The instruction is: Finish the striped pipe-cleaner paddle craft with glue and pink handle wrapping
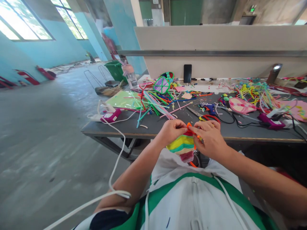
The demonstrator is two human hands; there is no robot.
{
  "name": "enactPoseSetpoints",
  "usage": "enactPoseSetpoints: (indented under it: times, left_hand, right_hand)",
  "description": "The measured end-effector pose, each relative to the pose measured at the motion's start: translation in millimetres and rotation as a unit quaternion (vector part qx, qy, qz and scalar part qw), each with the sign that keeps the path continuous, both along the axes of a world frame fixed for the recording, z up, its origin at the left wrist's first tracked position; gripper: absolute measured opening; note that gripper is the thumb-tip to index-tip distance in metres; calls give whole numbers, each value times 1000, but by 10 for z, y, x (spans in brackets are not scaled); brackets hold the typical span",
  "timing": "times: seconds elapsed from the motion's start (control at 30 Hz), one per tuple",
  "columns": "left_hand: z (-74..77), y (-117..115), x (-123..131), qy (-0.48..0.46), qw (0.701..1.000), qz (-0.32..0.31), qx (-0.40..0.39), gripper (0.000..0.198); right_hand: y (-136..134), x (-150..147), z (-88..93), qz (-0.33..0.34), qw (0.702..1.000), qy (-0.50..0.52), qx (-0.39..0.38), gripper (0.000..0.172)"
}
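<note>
Just off the table's front edge, over my lap, hangs a striped pipe-cleaner piece (pixel 183 145) in red, yellow, teal, cream and dark pink. My left hand (pixel 174 130) pinches its top edge, thumb and fingers pressed together. On the right side of the piece, my right hand (pixel 209 137) has its fingers closed on an orange pipe cleaner (pixel 189 125), which runs along the top and right edge. The orange strand's lower end shows below the stripes. Fingers hide part of where the strand meets the piece.
On the dark table (pixel 112 129) lie scissors (pixel 194 112), a blue glue gun (pixel 210 109), a heap of loose pipe cleaners (pixel 155 102) and a pink oval piece (pixel 242 105). Purple power strips (pixel 111 115) stand at both sides. A white cable (pixel 120 153) crosses my left arm.
</note>
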State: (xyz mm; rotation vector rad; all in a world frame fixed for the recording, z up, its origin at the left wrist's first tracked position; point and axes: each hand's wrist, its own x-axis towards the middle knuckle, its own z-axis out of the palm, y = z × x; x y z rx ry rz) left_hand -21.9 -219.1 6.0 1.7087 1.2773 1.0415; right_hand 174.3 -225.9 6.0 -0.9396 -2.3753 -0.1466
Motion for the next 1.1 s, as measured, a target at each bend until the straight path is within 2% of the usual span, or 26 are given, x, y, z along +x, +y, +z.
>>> enactPoseSetpoints:
  times: [0.13,0.4,0.6,0.7,0.97,1.1]
  left_hand:
    - [2,-14,18,11,1000,9,6,18]
    - [-67,-80,42,46,996,38,62,21]
    - [-69,-113,58,46,996,36,63,20]
    - [-84,-107,57,57,996,32,68,18]
    - [-87,-81,24,66,991,30,108,17]
    - [-87,-37,7,69,992,25,102,17]
  right_hand:
    - [3,14,-21,6,1000,0,-12,36]
    - [147,-17,13,92,987,98,-86,31]
    - [123,-38,-6,59,985,112,-116,32]
    - [148,-53,9,68,982,104,-142,29]
    - [275,62,13,82,945,148,-281,20]
    - [275,121,-81,80,951,177,-240,20]
